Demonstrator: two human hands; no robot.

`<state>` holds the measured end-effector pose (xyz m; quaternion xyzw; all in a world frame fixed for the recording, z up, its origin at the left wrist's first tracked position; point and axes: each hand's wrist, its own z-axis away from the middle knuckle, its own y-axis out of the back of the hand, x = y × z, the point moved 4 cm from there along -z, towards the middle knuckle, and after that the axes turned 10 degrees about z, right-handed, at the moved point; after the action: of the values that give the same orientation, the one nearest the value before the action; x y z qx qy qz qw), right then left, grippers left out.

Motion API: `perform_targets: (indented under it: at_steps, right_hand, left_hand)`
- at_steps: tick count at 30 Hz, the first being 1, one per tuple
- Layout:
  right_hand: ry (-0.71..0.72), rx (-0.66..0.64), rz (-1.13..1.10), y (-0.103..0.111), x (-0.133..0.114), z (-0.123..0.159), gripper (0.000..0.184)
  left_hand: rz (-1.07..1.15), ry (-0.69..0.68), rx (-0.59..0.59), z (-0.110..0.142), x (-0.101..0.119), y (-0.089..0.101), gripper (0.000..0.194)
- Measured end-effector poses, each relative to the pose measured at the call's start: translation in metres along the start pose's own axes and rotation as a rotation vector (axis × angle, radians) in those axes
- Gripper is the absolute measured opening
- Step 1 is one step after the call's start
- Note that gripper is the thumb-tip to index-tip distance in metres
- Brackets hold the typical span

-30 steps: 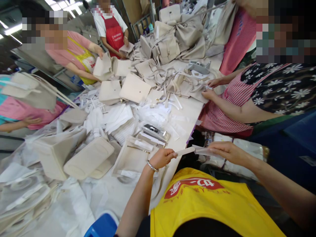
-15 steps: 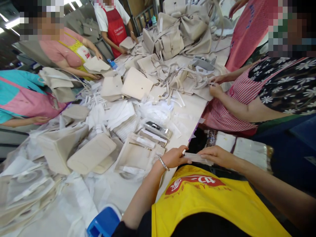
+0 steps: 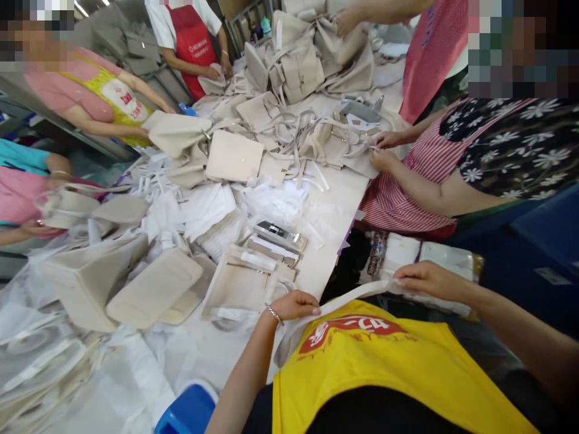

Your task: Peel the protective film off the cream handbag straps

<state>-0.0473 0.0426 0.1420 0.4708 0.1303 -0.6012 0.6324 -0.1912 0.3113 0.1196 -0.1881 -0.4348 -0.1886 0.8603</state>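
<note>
Stretched in front of my yellow apron is a pale beige bag strap (image 3: 357,293). My left hand (image 3: 296,305), with a bracelet at its wrist, is closed on the strap's left part, and a loop of it hangs below. At the other end my right hand (image 3: 423,281) pinches the strap, where a thin whitish wrapping seems to lie around it. On the table beside my left hand lies a flat beige bag (image 3: 246,277) with a gold zip and white wrapping on its strips.
A metal tape dispenser (image 3: 281,235) lies beyond that bag. Beige bags (image 3: 156,289) fill the left side, and a heap of bags (image 3: 298,66) stands at the back. A blue object (image 3: 187,410) sits at the near edge. Several co-workers handle bags around the table (image 3: 328,211).
My hands have moved apart, the right one rightward and the left one leftward and down, drawing the strap out between them. At far left, co-workers have shifted the bags they hold.
</note>
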Motion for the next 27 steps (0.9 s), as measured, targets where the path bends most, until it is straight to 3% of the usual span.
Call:
perform_targets:
  at_steps: [2, 6, 13, 17, 22, 27]
  right_hand:
    - [0.000, -0.083, -0.015, -0.002, 0.006, 0.008, 0.040]
    - [0.026, -0.179, -0.058, -0.009, 0.003, 0.024, 0.041]
    - [-0.032, -0.102, -0.117, 0.001, -0.008, 0.066, 0.038]
    - [-0.067, -0.038, -0.110, -0.001, -0.010, 0.078, 0.037]
    - [-0.097, 0.039, -0.159, -0.014, -0.009, 0.071, 0.038]
    - [-0.071, 0.046, -0.314, -0.030, -0.019, 0.040, 0.038]
  left_hand:
    - [-0.112, -0.024, 0.037, -0.007, 0.009, -0.005, 0.032]
    - [-0.321, -0.111, 0.058, -0.021, 0.049, -0.018, 0.025]
    - [-0.387, -0.114, 0.130, -0.019, 0.094, -0.002, 0.027]
    - [-0.537, -0.122, 0.115, -0.024, 0.118, -0.007, 0.029]
    - [-0.640, -0.201, 0.004, -0.046, 0.142, -0.033, 0.029]
    - [-0.694, -0.301, -0.091, -0.092, 0.140, -0.073, 0.030]
